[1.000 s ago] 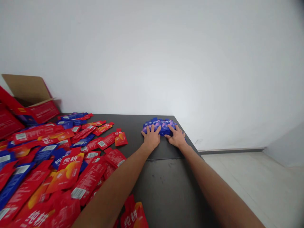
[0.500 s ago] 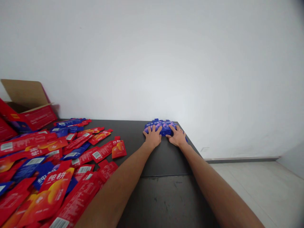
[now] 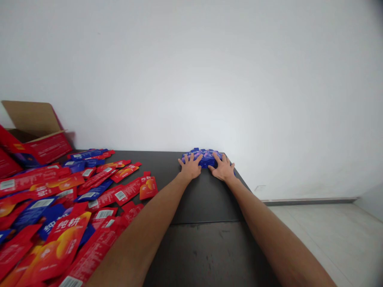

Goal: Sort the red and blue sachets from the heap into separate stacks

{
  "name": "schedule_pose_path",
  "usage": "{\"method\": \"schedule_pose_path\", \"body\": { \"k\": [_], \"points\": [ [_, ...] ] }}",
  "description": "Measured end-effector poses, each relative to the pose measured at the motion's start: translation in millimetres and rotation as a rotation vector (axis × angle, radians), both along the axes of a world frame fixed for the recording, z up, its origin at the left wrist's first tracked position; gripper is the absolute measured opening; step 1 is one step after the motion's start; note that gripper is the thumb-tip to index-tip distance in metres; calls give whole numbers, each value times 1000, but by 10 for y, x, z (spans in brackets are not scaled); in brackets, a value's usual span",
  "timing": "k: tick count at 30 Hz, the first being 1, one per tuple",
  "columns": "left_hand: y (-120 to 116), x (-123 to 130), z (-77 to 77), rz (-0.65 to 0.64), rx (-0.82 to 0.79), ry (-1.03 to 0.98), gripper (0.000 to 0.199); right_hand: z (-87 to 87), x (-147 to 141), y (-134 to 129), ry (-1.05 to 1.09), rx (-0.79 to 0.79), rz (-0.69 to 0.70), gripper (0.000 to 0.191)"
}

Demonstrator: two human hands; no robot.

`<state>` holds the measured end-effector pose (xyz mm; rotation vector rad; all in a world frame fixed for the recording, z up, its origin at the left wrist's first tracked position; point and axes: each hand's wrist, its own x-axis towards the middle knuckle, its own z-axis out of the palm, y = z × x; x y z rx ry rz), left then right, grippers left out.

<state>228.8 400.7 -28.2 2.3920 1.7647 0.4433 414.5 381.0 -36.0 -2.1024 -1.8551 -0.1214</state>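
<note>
At the far right end of the dark table lies a stack of blue-purple pouches (image 3: 206,161), close to the wall. My left hand (image 3: 191,167) rests at the stack's left front, its fingers spread over the pouches. On the right front, my right hand (image 3: 223,168) has its fingers spread too, the thumb pointing toward the left hand. Between the thumbs the front of the stack shows. Parts of the pouches are hidden under both hands.
A large heap of red pouches (image 3: 64,243) mixed with blue pouches (image 3: 36,211) covers the table's left side. Behind it stands an open red cardboard box (image 3: 50,147). The black table (image 3: 203,199) meets the white wall (image 3: 191,79); pale floor (image 3: 329,231) lies to the right.
Both hands have shifted very slightly toward the wall and the left, still on the blue-purple pouches. The stack looks a little more pushed together and its top row tilted. The heap is unchanged.
</note>
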Motion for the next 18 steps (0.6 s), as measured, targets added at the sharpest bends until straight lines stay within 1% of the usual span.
{"method": "schedule_pose_path", "body": {
  "k": [5,9,11,14,16,18],
  "points": [
    [-67,-21,9,-7,67,20,68,66,-24,-88,-43,88,-3,74],
    [-181,-77,29,-18,69,17,70,117,21,-318,-66,140,-13,71],
    [-246,-118,42,-15,60,12,71,115,90,-468,-50,130,-28,70],
    [-325,-175,58,29,33,-5,72,81,216,-657,-22,70,-83,69],
    [-353,-201,62,62,22,-26,70,50,283,-721,-14,47,-132,67],
    [-359,-218,54,79,13,-50,69,24,320,-729,-6,36,-160,60]
  ]
}}
